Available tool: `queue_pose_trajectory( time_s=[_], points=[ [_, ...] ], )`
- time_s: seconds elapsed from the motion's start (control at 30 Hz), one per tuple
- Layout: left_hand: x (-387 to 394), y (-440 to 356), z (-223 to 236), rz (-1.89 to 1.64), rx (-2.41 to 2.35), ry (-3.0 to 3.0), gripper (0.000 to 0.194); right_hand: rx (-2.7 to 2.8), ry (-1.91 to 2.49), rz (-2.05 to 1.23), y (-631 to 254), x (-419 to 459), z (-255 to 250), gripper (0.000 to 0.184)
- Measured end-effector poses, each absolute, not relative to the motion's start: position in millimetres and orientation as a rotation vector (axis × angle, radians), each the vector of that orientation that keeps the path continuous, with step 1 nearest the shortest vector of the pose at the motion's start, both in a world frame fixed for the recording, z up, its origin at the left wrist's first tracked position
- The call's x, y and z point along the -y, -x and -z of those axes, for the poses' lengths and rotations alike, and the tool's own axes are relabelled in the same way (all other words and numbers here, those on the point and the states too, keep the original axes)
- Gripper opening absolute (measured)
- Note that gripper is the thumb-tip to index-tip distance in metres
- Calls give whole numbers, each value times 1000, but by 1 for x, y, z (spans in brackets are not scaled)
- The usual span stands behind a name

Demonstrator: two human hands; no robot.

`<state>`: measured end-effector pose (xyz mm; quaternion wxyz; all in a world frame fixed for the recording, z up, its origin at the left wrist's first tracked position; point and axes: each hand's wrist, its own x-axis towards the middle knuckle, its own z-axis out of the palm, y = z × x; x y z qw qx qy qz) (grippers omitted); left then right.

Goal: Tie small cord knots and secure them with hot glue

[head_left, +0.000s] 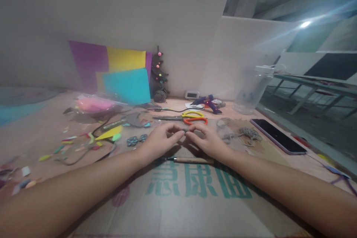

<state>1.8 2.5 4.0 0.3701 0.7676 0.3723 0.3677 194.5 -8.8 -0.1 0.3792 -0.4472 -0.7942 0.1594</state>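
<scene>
In the head view, your left hand point(158, 139) and right hand point(210, 140) pinched a small dark piece point(185, 131) between their fingers above the cardboard point(178, 214), seemingly steadying it from both sides; scissors point(182, 118) and a wooden-handled tool point(192, 160) lay conveniently near.

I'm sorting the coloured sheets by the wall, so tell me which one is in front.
The turquoise sheet. It overlaps the yellow sheet behind it, and both lie in front of the purple sheet.
</scene>
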Motion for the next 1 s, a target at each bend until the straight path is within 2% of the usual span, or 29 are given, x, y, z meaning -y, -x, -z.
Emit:
queue_pose_trajectory(
  time_s=[1.0],
  points=[
    [-11, -2, 9, -997, -921, -1977, 18, 1989, 1164, -419, -194, 7, 1, 15]
  ],
)
